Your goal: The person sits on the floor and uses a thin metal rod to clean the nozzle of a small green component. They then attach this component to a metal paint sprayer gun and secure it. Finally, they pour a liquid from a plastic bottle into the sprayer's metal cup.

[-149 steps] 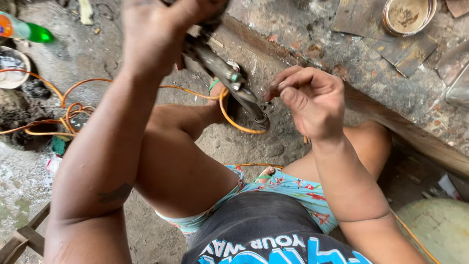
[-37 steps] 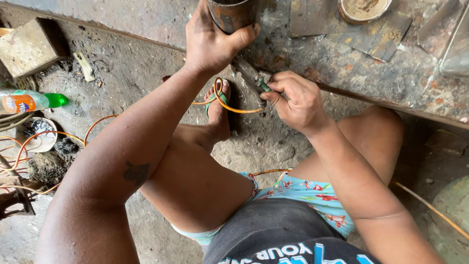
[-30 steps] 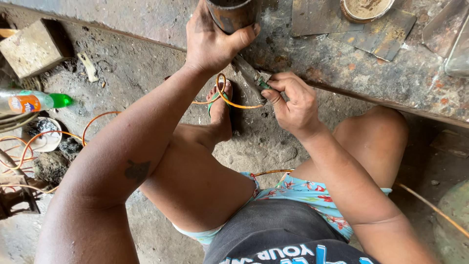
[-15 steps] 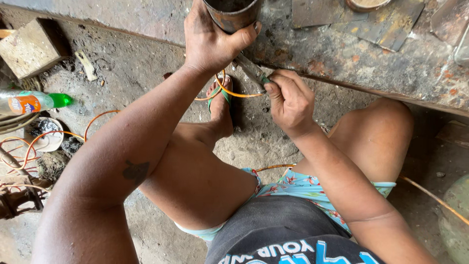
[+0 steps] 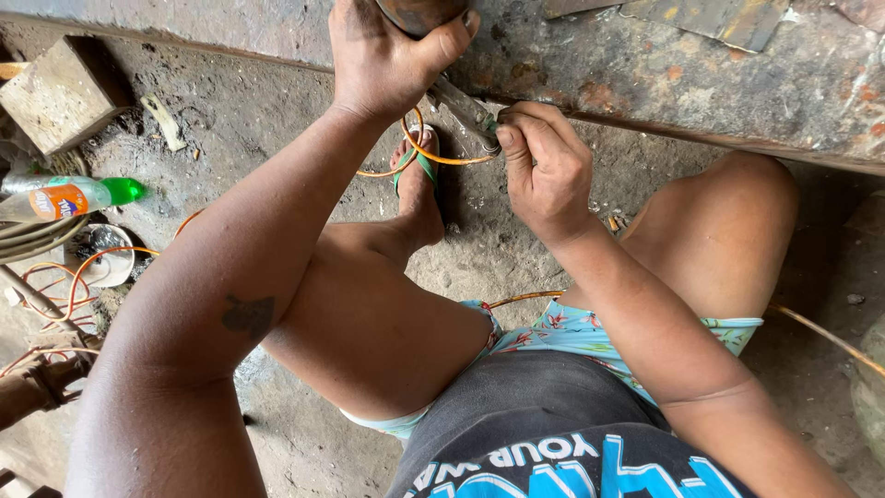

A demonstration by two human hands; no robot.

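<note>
At the far left a wooden block [image 5: 63,92] sits on the dirty concrete floor [image 5: 249,120], and just below it a clear plastic bottle [image 5: 69,197] with a green cap lies on its side beside a small white bowl [image 5: 109,263] and a tangle of orange wire [image 5: 55,277]. Moving right, the left hand [image 5: 387,57] reaches up to the edge of a rusty metal bench [image 5: 682,78] that runs across the top of the view; its fingers and thumb are wrapped tight around a dark round metal piece [image 5: 419,11], of which only the lower end shows at the top edge. From under that hand a grey metal bar [image 5: 464,109] slants down and to the right. A loop of orange wire [image 5: 426,148] hangs just below the bar, in front of a foot in a green-strapped sandal [image 5: 417,175] planted on the floor. The right hand [image 5: 546,171] is curled into a close fist at the lower end of the bar, thumb and forefinger pressed together on something small there, touching the bar; what exactly is pinched is too hidden to tell. Below, both bent knees frame the scene, with floral shorts [image 5: 590,332] and a dark shirt [image 5: 553,433]. At the far right another strand of orange wire [image 5: 820,332] trails off past the right knee.
</note>
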